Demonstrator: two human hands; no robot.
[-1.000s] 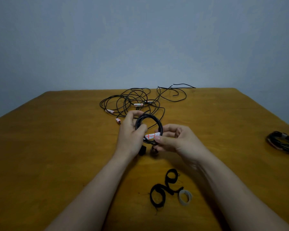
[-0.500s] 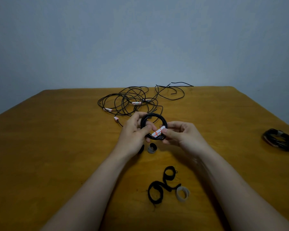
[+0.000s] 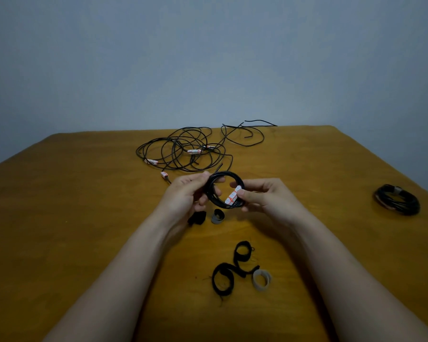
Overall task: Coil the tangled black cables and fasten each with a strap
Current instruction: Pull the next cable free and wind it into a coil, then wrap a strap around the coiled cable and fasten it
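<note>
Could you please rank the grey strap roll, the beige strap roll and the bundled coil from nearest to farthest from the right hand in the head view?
From the right hand:
1. Grey strap roll, just to its left.
2. Beige strap roll, toward the person.
3. Bundled coil, far out to the right.

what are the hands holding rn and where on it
Both hold the coiled black cable: the left hand grips its left side, the right hand pinches its right side at the white tag.

Plain grey-blue wall (image 3: 208,58), orange-brown wooden table (image 3: 59,218) against it, dim even light
</note>
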